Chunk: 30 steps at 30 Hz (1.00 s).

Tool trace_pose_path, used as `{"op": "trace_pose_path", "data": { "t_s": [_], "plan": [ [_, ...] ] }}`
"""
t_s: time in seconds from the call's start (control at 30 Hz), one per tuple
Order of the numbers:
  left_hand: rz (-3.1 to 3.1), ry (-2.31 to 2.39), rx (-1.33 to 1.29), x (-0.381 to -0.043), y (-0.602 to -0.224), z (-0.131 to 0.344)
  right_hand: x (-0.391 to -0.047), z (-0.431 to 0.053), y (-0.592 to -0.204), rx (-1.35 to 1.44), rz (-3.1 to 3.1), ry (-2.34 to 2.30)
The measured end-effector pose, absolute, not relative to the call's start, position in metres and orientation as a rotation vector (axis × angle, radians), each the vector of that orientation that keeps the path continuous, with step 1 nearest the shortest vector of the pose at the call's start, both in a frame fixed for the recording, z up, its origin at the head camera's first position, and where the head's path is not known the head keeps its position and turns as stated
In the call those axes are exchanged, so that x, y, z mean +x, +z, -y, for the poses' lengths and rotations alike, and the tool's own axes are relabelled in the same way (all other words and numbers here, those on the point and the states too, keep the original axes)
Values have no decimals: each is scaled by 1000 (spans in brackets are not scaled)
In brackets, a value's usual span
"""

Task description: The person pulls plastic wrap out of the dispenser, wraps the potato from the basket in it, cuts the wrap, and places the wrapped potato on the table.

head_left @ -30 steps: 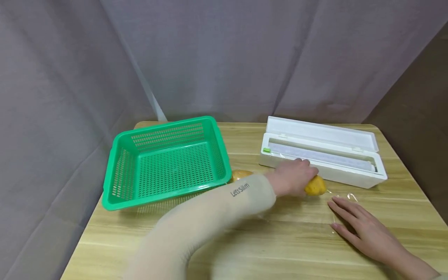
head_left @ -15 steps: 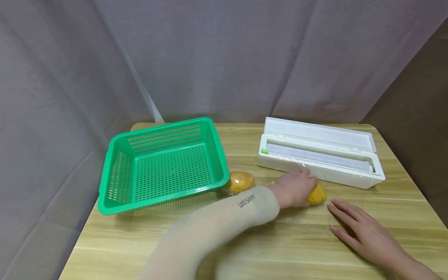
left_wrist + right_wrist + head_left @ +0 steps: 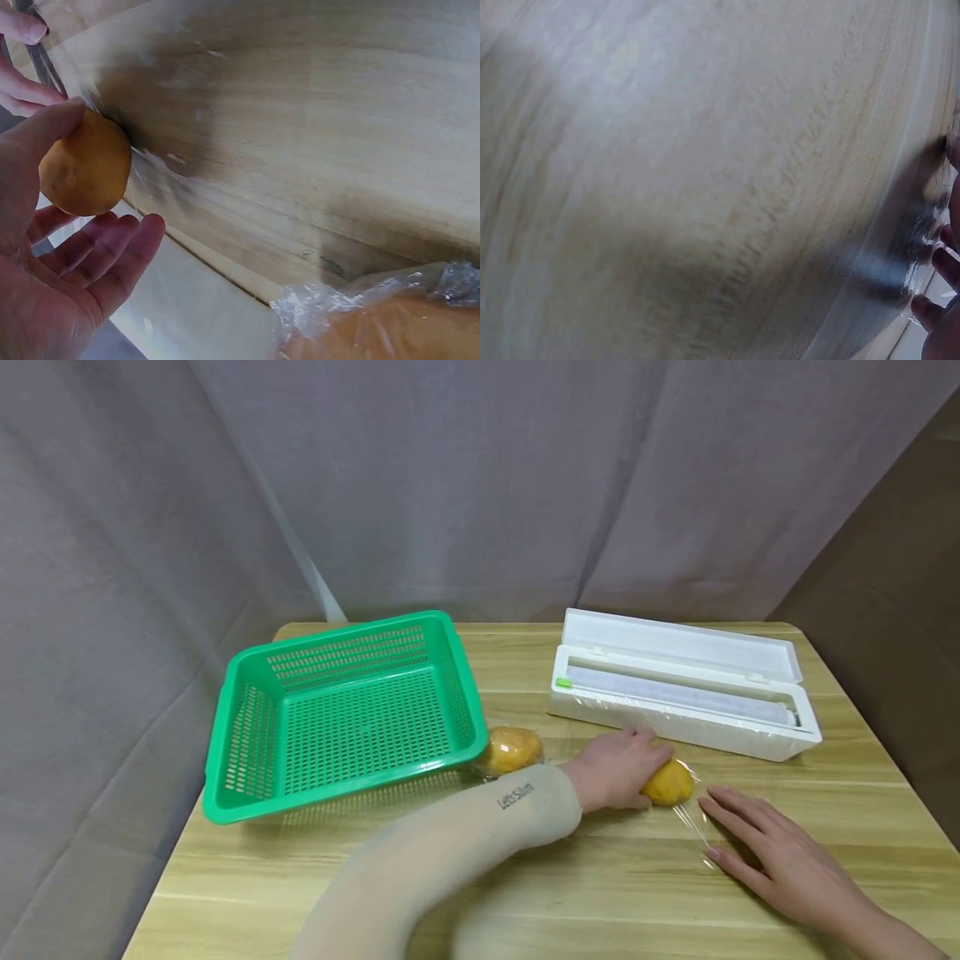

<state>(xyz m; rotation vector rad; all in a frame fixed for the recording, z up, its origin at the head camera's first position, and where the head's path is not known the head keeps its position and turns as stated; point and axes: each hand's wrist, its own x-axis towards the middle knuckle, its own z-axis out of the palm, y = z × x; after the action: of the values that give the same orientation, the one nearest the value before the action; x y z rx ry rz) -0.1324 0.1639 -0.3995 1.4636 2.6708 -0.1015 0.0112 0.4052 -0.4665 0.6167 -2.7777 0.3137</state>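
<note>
In the head view my left hand (image 3: 617,768) holds a yellow, mango-like fruit (image 3: 669,782) on the table in front of the white box. The left wrist view shows the thumb on the fruit (image 3: 88,165) and the other fingers spread around its far side. Clear cling film (image 3: 693,827) stretches in creases from the fruit towards my right hand (image 3: 783,856). That hand lies with extended fingers at the film's right edge, touching it. Its fingertips (image 3: 928,309) show at the right border of the right wrist view.
A white cling film box (image 3: 682,689) with raised lid, a roll inside and a green slider stands behind the fruit. A green plastic basket (image 3: 341,789) is at the left. Beside it lies another yellow fruit (image 3: 514,749) wrapped in film. The wooden table (image 3: 585,893) ends at a grey curtain.
My left hand has drawn the fruit slightly left and lower, and creases now run in the film towards my right hand. The right hand has stayed nearly in place.
</note>
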Motion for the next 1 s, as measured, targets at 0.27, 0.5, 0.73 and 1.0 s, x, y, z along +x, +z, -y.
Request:
{"op": "trace_pose_path", "data": {
  "t_s": [0.27, 0.5, 0.73, 1.0],
  "plan": [
    [-2682, -7, 1493, -129, -394, -153, 12, -406, -462, 590, 2747, 401],
    [-2713, -37, 1596, -112, -391, -122, 13, -406, -457, 552, 2737, 491],
    [-2601, -292, 1667, -93, -403, -83, 11, -404, -454, 518, 2694, 593],
    [-2496, -313, 1775, -93, -417, -57, 9, -403, -438, 523, 2631, 689]
  ]
}}
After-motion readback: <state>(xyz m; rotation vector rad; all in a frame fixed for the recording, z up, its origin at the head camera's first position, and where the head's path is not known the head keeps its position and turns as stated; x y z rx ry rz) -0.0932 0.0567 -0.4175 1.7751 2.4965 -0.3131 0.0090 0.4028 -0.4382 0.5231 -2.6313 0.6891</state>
